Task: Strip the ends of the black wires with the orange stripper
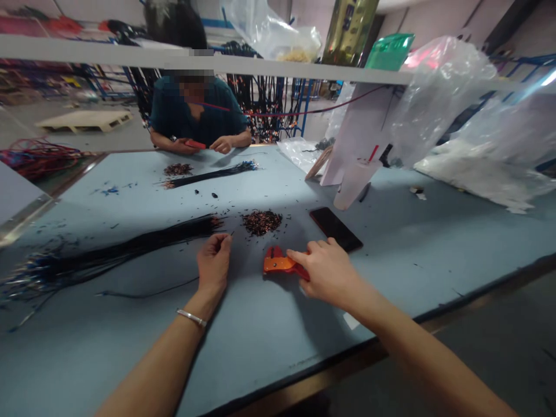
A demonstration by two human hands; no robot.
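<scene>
Pinched between the fingertips of my left hand (212, 263) is a thin black wire (150, 295); its short end pokes out past the fingers and its length trails left over the table. My right hand (332, 271) is closed round the handles of an orange and red wire stripper (278, 264), its jaws pointing left, apart from the wire. Just beyond my left hand lies a bundle of black wires (143, 244) with blue and metal ends at the far left. A pile of black and copper-coloured scraps (262, 222) sits beyond the tool.
A phone (336, 228) lies beyond my right hand, near a white cup (354, 182) with a red straw. Across the table (269, 347), a person (197, 116) holds a red tool by another wire bundle (212, 174). A shelf (269, 68) spans overhead; plastic bags (478, 162) lie right.
</scene>
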